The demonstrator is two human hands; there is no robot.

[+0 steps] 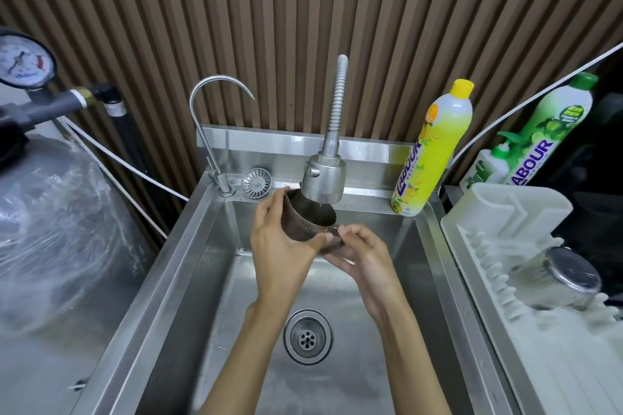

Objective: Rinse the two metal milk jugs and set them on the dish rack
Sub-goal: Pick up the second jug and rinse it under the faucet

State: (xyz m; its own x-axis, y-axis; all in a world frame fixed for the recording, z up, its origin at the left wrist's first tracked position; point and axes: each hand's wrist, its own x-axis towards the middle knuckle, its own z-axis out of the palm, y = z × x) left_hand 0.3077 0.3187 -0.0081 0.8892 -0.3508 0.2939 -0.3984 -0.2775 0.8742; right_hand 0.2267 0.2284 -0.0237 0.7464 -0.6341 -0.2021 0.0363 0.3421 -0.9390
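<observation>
L hand (279, 248), R hand (359, 254) fingers (269, 207) grip jug (303, 226) under tap (323, 175) (2nd jug (566, 276) on rack (505, 212)).

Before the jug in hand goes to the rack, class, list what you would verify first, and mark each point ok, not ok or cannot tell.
1. Secure hold: the left hand grips the body of the milk jug and the right hand holds its handle. Ok.
2. Jug mouth under the spray head: ok.
3. Water running: only faint streaks show below the head. Cannot tell.
4. Inside rinsed clean: the interior is dark. Cannot tell.
5. Jug over the sink, so drips fall in the basin: ok.
6. Room on the dish rack: the second jug sits upside down there, with free prongs beside it. Ok.
</observation>
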